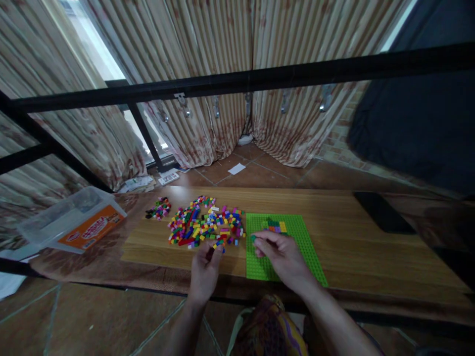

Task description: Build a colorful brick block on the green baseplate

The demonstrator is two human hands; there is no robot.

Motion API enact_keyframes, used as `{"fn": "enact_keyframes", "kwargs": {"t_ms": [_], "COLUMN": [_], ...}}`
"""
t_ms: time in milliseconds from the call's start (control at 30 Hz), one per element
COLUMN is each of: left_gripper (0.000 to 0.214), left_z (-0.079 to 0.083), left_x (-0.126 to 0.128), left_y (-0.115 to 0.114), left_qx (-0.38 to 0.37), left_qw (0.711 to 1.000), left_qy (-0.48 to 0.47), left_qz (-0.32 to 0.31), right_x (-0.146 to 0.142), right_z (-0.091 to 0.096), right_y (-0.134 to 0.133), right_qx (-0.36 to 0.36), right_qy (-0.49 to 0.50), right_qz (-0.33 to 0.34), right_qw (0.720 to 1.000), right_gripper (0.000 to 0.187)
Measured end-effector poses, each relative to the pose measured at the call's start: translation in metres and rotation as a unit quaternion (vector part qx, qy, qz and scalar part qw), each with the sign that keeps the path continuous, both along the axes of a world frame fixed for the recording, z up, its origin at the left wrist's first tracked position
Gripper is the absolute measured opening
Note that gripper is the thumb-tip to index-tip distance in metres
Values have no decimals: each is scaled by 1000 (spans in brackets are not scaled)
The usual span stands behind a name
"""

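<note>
My left hand is closed at the front edge of the loose pile of small toy bricks. Yellow, orange and blue toy bricks show at its fingertips; how many it grips is hard to make out. Over the left part of a bright green baseplate, my right hand pinches a dark green toy brick between thumb and finger. Beyond that hand, a block of joined bricks in green, yellow, orange and purple sits on the baseplate, partly hidden by the fingers.
A smaller cluster of bricks lies left of the main pile on the wooden board. A clear plastic box with an orange label stands at far left. A black flat object lies at right. A black metal bar crosses beyond.
</note>
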State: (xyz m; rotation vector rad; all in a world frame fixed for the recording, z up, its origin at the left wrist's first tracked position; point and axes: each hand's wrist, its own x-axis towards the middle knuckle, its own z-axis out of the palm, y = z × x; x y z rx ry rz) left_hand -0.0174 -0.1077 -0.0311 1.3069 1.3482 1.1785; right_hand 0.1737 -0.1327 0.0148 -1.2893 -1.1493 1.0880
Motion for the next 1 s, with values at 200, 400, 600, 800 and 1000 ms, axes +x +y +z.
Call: {"fn": "enact_keyframes", "kwargs": {"t_ms": [200,400,600,800,1000], "left_gripper": [23,24,24,23,23], "left_z": [-17,-15,-12,-10,-9], "left_x": [-2,-1,-2,-2,-2], "left_y": [-1,1,1,2,1], "left_qx": [80,75,50,47,43], "left_qw": [990,984,989,989,989], "left_qy": [112,162,137,138,136], "left_qz": [-12,-23,-31,-25,-31], "right_x": [74,93,85,80,77], "right_z": [-9,-30,-21,-16,-18], "right_y": [-21,-23,-11,-6,-1], "right_qx": [5,-55,-28,-3,-19], "right_qy": [-74,-143,-248,-300,-289], "right_qz": [-175,-156,-129,-96,-99], "right_qw": [982,976,960,949,952], "right_gripper": [30,34,24,19,18]}}
